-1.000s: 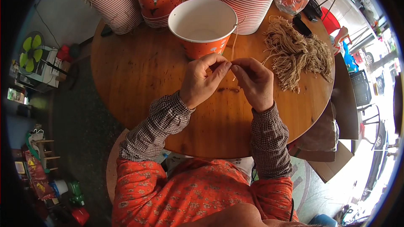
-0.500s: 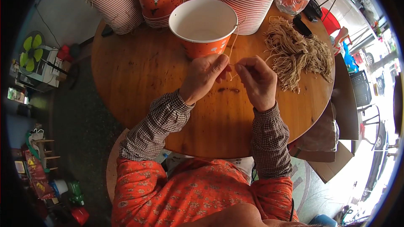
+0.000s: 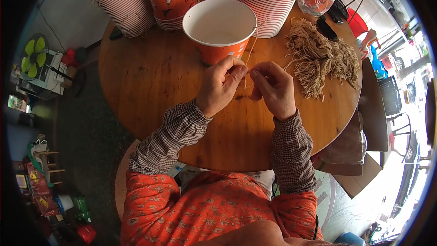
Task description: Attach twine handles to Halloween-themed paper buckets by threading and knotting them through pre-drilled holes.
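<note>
An orange paper bucket (image 3: 220,50) with a white inside stands on the round wooden table, just beyond my hands. A thin tan string (image 3: 251,51) hangs from the right side of its rim and runs down to my fingers. My left hand (image 3: 222,84) pinches the string between thumb and forefinger, close to the bucket's front. Beside it, my right hand (image 3: 274,89) is closed in a pinch at the string's end, its fingertips almost meeting the left ones. A short bit of string dangles between them. Any knot there is too small to make out.
A heap of tan strings (image 3: 323,59) lies on the table's right side. Tall stacks of nested buckets (image 3: 271,0) line the far edge, with an orange printed bucket (image 3: 172,2) among them. Black objects (image 3: 326,28) rest near the strings. Cardboard (image 3: 350,177) stands at the lower right.
Both hands have shifted slightly and turned at the string. The left fingers have curled into a tighter pinch, and my right hand has moved a little left. The bucket stays put.
</note>
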`<action>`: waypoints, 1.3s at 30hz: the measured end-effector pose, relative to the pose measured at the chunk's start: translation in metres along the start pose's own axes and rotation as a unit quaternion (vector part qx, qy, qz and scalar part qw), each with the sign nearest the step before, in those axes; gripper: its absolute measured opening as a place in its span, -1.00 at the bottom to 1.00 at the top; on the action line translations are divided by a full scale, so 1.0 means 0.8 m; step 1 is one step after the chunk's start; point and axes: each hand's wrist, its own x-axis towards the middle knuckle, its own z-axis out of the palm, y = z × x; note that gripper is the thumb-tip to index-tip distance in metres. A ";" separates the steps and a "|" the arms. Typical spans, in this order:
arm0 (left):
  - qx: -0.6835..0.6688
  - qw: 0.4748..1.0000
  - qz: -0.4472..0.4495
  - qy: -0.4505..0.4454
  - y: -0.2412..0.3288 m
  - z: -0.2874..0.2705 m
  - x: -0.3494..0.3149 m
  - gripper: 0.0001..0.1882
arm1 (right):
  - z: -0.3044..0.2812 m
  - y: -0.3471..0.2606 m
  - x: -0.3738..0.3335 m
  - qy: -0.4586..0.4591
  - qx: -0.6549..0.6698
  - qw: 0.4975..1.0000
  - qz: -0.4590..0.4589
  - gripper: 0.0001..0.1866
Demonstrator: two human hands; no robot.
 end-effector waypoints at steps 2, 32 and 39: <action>0.007 1.000 0.011 0.007 0.000 0.001 0.000 -0.87 | -0.002 0.002 0.002 -0.009 0.003 1.000 -0.013 -0.92; 0.241 0.963 0.121 0.018 -0.008 -0.009 0.009 -0.82 | -0.004 0.010 0.004 0.027 0.068 0.997 -0.021 -0.89; 0.307 0.939 0.153 -0.025 -0.032 -0.008 0.002 -0.87 | 0.000 0.009 0.003 0.005 0.056 0.998 -0.020 -0.88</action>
